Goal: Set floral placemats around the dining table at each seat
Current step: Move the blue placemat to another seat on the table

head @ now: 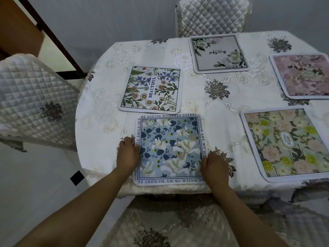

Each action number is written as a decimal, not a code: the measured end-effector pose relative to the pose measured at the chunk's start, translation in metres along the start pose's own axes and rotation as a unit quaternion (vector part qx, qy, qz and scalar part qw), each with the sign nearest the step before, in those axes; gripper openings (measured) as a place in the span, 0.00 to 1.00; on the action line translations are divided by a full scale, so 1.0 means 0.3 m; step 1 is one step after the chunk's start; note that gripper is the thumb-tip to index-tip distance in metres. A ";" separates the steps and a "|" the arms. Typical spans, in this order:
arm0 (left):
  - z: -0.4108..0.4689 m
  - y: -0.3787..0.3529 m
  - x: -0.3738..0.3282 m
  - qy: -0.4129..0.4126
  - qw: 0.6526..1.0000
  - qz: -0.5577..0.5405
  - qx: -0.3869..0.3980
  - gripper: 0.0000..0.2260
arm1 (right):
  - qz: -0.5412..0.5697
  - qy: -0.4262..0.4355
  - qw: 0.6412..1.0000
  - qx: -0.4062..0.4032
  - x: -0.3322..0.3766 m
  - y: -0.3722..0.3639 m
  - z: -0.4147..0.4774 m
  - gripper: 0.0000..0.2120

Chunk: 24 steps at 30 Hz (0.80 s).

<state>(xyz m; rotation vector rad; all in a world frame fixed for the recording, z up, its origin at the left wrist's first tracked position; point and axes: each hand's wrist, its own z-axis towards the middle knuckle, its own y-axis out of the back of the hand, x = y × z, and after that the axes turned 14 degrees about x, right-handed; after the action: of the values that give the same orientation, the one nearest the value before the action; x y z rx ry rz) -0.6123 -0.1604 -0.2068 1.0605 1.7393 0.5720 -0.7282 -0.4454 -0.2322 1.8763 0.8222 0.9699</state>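
A blue floral placemat [169,150] with a text border lies flat at the table's near edge. My left hand [127,154] grips its left edge with curled fingers. My right hand [214,168] grips its right edge the same way. Several more placemats lie on the white tablecloth [99,111]: a daisy one reading BEAUTIFUL [151,89] just beyond, a grey one with white flowers [219,53] at the far side, a pink one [302,75] at the far right, and a green and yellow one [288,143] at the near right.
Quilted chairs stand around the table: one at the left [33,102], one at the far side [211,15], and one right below me [169,225]. A wooden door frame [26,24] is at the upper left. Pale floor [35,175] lies to the left.
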 end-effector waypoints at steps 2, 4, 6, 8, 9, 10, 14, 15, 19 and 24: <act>-0.018 -0.020 -0.002 -0.029 0.996 0.078 -0.027 0.16 | -0.031 0.015 0.998 -0.048 -0.002 -0.019 -0.015 0.07; -0.030 -0.042 -0.014 -0.067 0.990 0.121 -0.032 0.19 | -0.052 0.050 0.993 -0.089 -0.001 -0.040 -0.019 0.08; -0.024 -0.065 -0.028 -0.100 0.984 0.145 -0.014 0.20 | -0.062 0.094 0.991 -0.071 0.020 -0.053 -0.005 0.14; -0.005 -0.085 -0.045 -0.126 0.980 0.156 0.001 0.22 | -0.080 0.130 0.988 -0.019 0.060 -0.052 0.025 0.20; 0.006 -0.092 -0.055 -0.135 0.979 0.155 0.007 0.23 | -0.084 0.147 0.986 0.000 0.084 -0.047 0.043 0.22; 0.019 -0.098 -0.066 -0.138 0.978 0.154 0.014 0.25 | -0.086 0.160 0.983 0.017 0.110 -0.042 0.064 0.24; 0.097 -0.118 -0.097 -0.149 0.969 0.191 0.050 0.28 | -0.117 0.201 0.968 0.096 0.215 -0.025 0.167 0.29; 0.125 -0.121 -0.107 -0.152 0.966 0.197 0.063 0.29 | -0.125 0.207 0.963 0.116 0.240 -0.024 0.205 0.30; 0.258 -0.132 -0.167 -0.169 0.960 0.211 0.077 0.31 | -0.148 0.214 0.955 0.140 0.328 -0.008 0.375 0.32; 0.350 -0.134 -0.142 -0.183 0.954 0.235 0.038 0.31 | -0.156 0.227 0.956 0.104 0.310 -0.006 0.467 0.31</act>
<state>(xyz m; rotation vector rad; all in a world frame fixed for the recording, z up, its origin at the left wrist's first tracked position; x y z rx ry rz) -0.5269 -0.2267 -0.2592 1.5448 1.1948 0.5562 -0.5631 -0.4217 -0.2533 1.6392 1.4976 1.1624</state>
